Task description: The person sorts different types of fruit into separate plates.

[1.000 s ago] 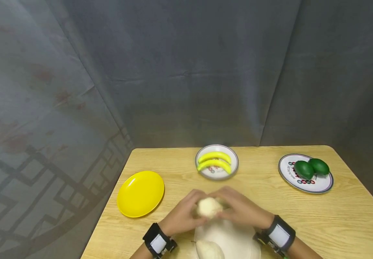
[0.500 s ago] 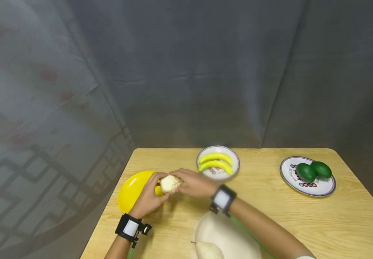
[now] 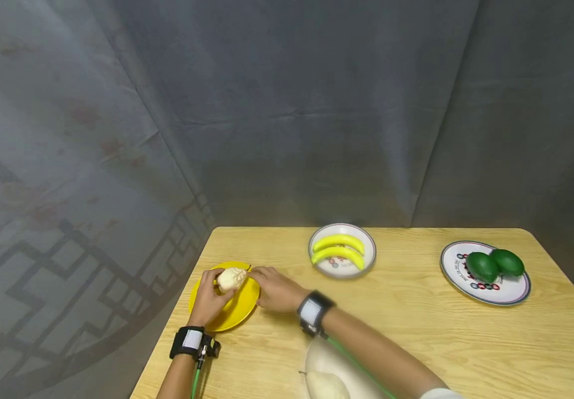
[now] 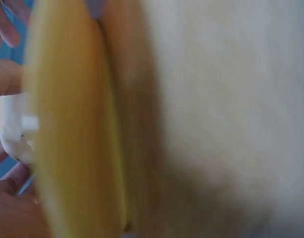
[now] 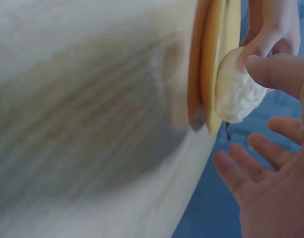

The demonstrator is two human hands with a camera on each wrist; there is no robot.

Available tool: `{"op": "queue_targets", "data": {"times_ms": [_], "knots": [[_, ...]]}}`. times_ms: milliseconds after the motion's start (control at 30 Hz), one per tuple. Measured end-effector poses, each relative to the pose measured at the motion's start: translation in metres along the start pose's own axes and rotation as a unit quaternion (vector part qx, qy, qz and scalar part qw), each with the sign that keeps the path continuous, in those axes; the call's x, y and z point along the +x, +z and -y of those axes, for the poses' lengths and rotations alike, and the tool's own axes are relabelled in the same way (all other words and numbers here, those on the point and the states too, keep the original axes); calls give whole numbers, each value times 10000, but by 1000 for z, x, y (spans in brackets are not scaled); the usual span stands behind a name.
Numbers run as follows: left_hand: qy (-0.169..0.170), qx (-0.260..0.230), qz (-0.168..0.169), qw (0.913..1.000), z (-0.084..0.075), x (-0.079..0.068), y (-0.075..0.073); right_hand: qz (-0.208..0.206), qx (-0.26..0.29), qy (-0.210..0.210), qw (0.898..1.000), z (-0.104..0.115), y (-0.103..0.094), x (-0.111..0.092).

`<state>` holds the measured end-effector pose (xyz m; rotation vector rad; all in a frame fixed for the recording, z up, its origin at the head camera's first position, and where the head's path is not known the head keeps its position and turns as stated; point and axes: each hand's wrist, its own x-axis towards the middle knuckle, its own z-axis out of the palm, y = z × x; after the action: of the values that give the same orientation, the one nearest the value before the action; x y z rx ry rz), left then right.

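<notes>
A pale cream pear [image 3: 231, 280] with a dark stem lies on its side at the yellow plate [image 3: 239, 311]. My left hand [image 3: 207, 299] grips it from the left, thumb and fingers around its wider end. In the right wrist view the pear [image 5: 236, 91] rests against the plate's inner face, stem pointing away from the left hand. My right hand [image 3: 278, 291] is at the plate's right rim, fingers spread and holding nothing. From the left wrist the yellow plate [image 4: 75, 129] hides part of the pear [image 4: 11, 126].
A second pale pear [image 3: 326, 384] is on a large whitish plate [image 3: 323, 354] at the front, partly under my right forearm. Two bananas [image 3: 338, 249] lie on a patterned plate [image 3: 345, 274] at the back. Two dark green avocado-like fruits [image 3: 483, 267] occupy another plate [image 3: 454, 266] at right.
Both hands have carried the pear from above the whitish plate leftward to the yellow plate. The right hand has let go of it and drawn slightly away; the left hand still grips it.
</notes>
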<state>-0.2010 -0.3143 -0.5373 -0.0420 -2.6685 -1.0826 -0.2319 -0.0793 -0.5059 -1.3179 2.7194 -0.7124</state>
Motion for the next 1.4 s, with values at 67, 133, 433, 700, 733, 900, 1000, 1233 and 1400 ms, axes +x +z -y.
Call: {"op": "queue_targets", "data": {"times_ms": [67,133,433,700,733,900,1000,1233,1400], "knots": [[-107,-32,10,9999,3,0,0,34,52,-37,10000,1,3,-2],[-180,-87,19,9998,4,1,0,41,27,-83,10000,0,5,-4],[-139,125,109,9998,-11,3,-4,-68,328,71,9994,-5,-29,-31],[2081,491,-399,9761,-70,-19,-10,-293,1427,27,9893,0,-84,-116],[2377,341,-209,9705,-81,-28,-8,-284,1452,-31,9890,2,-86,-128],[3223,-334,1711,9305,-119,-75,19,-288,1208,-80,9922,11,-78,-179],[3007,-611,2886,9069,-127,-97,34,-176,1123,-16,9935,15,-63,-197],[2662,-947,3751,8829,-125,-123,58,138,1642,530,9849,22,-44,-220],[2947,-824,3668,8785,-126,-128,69,248,2266,791,9704,22,-40,-228]]}}
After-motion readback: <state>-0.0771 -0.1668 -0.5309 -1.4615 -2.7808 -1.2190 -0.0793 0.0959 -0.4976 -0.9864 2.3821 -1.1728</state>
